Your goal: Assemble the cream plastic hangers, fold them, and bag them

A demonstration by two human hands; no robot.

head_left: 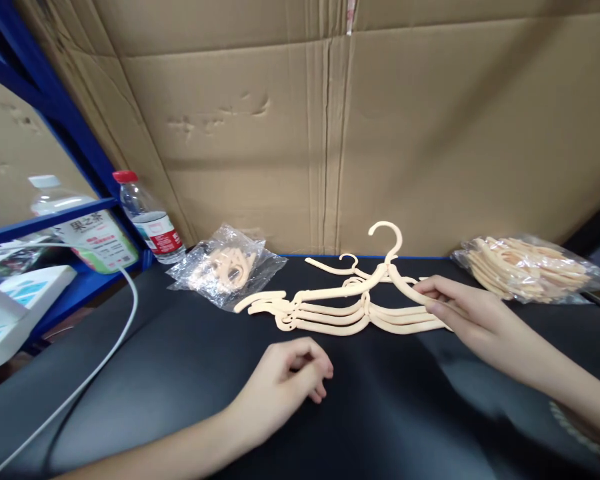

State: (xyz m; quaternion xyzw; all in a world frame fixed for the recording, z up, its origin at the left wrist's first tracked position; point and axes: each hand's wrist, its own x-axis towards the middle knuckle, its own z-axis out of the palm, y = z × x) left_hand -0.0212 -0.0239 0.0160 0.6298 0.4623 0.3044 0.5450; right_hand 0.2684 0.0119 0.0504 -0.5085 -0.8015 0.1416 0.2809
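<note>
Left hand (293,375) curled, hooked hanger (381,271) in right hand (473,310), crinkled plastic bags (220,265)

Cream hanger (340,292) near overlapping hangers (330,329)

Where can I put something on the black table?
Two bare patches: between the left hand and right hand, and between the white cable and left forearm. The back is crowded, hangers between the left bag and right bag.

Left fingers (316,353) curl inward (loosely), right fingers (436,287) pinch.
</note>
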